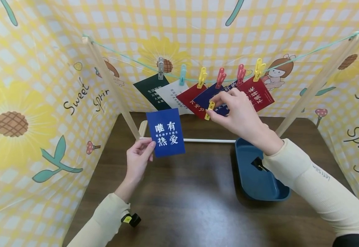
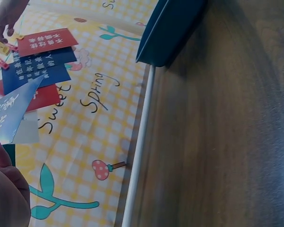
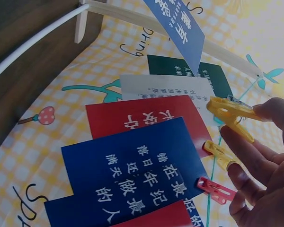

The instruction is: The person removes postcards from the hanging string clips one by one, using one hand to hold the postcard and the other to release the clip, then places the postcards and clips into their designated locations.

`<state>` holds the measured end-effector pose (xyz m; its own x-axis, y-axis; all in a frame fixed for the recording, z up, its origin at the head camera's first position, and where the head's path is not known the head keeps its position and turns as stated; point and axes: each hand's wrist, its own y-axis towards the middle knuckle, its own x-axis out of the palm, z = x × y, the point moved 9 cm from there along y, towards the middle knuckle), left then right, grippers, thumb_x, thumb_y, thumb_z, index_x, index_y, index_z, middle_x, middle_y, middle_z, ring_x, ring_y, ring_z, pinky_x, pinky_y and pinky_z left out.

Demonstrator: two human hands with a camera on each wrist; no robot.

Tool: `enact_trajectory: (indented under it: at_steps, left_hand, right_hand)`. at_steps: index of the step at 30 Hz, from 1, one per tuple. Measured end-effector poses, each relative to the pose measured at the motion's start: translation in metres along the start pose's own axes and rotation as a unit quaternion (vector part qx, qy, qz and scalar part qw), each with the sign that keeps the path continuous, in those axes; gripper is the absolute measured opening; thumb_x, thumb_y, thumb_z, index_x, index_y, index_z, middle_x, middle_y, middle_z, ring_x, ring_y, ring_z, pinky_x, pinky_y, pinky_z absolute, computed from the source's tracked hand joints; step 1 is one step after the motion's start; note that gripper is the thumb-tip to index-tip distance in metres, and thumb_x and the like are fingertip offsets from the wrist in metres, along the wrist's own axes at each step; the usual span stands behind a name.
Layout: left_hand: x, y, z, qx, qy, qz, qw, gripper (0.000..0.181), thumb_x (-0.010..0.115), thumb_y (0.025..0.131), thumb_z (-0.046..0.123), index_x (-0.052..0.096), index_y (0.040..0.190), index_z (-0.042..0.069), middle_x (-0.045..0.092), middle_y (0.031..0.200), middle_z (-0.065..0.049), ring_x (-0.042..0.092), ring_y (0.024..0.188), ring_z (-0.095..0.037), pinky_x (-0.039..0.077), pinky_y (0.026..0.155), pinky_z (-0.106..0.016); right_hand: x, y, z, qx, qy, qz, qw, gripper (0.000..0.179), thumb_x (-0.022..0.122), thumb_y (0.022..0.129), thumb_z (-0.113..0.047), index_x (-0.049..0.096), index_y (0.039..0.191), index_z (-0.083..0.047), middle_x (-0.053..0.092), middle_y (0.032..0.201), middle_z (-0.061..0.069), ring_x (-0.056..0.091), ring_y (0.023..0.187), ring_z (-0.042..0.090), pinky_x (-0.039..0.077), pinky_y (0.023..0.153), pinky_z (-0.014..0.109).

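Observation:
My left hand point(image 1: 138, 159) pinches a blue card point(image 1: 167, 133) with white characters by its lower left edge, in front of the hanging cards. Between thumb and fingertips, my right hand point(image 1: 239, 115) holds a yellow clothespin point(image 3: 232, 113), apart from the string. Behind it, a green string point(image 1: 130, 61) carries several pegged cards: a dark green card point(image 1: 150, 90), a white card point(image 1: 176, 94), a red card point(image 3: 142, 116), blue cards point(image 3: 125, 165) and another red card point(image 1: 259, 94). Their pegs include a grey clothespin point(image 1: 161, 68), a teal clothespin point(image 1: 182, 74) and a red clothespin point(image 1: 220, 78).
Wooden posts point(image 1: 111, 89) at left and right hold the string, with a white rod point(image 1: 208, 141) low between them. A blue bin point(image 1: 244, 185) under my right forearm contains a small black item point(image 1: 257, 164). Yellow checked cloth point(image 1: 59, 51) surrounds the brown table point(image 1: 179, 202).

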<state>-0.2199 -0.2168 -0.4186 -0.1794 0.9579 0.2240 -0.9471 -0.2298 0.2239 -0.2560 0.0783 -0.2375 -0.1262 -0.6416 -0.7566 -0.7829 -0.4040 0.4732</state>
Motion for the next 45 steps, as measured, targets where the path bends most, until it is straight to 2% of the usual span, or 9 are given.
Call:
enact_trajectory:
  at_steps: [4, 11, 16, 19, 30, 38, 45]
  left_hand:
    - [0.001, -0.004, -0.006, -0.006, 0.007, -0.005, 0.9999, 0.009, 0.067, 0.096, -0.009, 0.070, 0.104, -0.011, 0.073, 0.085, 0.003, 0.050, 0.050, -0.007, 0.042, 0.047, -0.018]
    - [0.006, -0.012, -0.018, -0.026, 0.014, -0.017, 0.9994, 0.007, 0.066, 0.096, -0.009, 0.070, 0.102, -0.006, 0.072, 0.083, 0.004, 0.050, 0.051, -0.006, 0.042, 0.047, -0.018]
    - [0.011, -0.019, -0.026, -0.036, 0.024, -0.031, 0.9986, 0.013, 0.065, 0.097, -0.010, 0.064, 0.107, -0.018, 0.072, 0.083, 0.006, 0.049, 0.051, -0.006, 0.042, 0.048, -0.018]
    - [0.012, -0.023, -0.030, -0.042, 0.033, -0.038, 0.9978, 0.017, 0.065, 0.097, -0.009, 0.062, 0.109, -0.021, 0.071, 0.083, 0.007, 0.049, 0.051, -0.006, 0.042, 0.048, -0.018]
    - [0.017, -0.034, -0.046, -0.062, 0.056, -0.057, 0.9948, 0.016, 0.067, 0.097, -0.008, 0.064, 0.107, -0.020, 0.071, 0.081, 0.006, 0.049, 0.050, -0.007, 0.042, 0.048, -0.020]
    - [0.020, -0.039, -0.059, -0.096, 0.085, -0.064, 0.9898, 0.012, 0.068, 0.096, -0.007, 0.068, 0.105, -0.015, 0.071, 0.078, 0.006, 0.049, 0.048, -0.008, 0.044, 0.048, -0.021]
    - [0.022, -0.047, -0.071, -0.127, 0.109, -0.073, 0.9831, 0.013, 0.070, 0.097, -0.003, 0.071, 0.106, -0.012, 0.072, 0.081, -0.003, 0.050, 0.049, -0.011, 0.044, 0.050, -0.022]
  right_hand:
    - [0.003, -0.003, 0.005, 0.016, -0.013, -0.011, 0.9997, 0.028, 0.080, 0.091, -0.022, 0.072, 0.112, -0.004, 0.073, 0.103, 0.014, 0.054, 0.101, 0.028, 0.044, 0.085, 0.046]
    - [0.009, -0.010, 0.017, 0.055, -0.023, -0.039, 0.9974, 0.028, 0.078, 0.093, -0.023, 0.073, 0.113, -0.004, 0.073, 0.104, 0.013, 0.053, 0.101, 0.029, 0.043, 0.083, 0.045]
    - [0.011, -0.017, 0.026, 0.062, -0.026, -0.050, 0.9965, 0.027, 0.078, 0.094, -0.022, 0.073, 0.113, -0.004, 0.075, 0.105, 0.014, 0.054, 0.102, 0.029, 0.043, 0.084, 0.046]
    - [0.010, -0.021, 0.031, 0.063, -0.032, -0.053, 0.9961, 0.026, 0.077, 0.095, -0.022, 0.073, 0.113, -0.005, 0.075, 0.106, 0.014, 0.054, 0.102, 0.030, 0.044, 0.082, 0.046]
    - [0.009, -0.034, 0.049, 0.087, -0.053, -0.081, 0.9915, 0.030, 0.077, 0.095, -0.025, 0.072, 0.116, -0.004, 0.073, 0.109, 0.019, 0.057, 0.108, 0.036, 0.049, 0.089, 0.055]
    - [0.013, -0.045, 0.065, 0.103, -0.067, -0.107, 0.9867, 0.033, 0.078, 0.093, -0.023, 0.070, 0.118, -0.001, 0.072, 0.111, 0.020, 0.058, 0.110, 0.039, 0.050, 0.092, 0.057]
    - [0.018, -0.057, 0.081, 0.123, -0.076, -0.129, 0.9811, 0.032, 0.077, 0.094, -0.024, 0.070, 0.116, -0.002, 0.072, 0.113, 0.021, 0.057, 0.113, 0.041, 0.050, 0.093, 0.059]
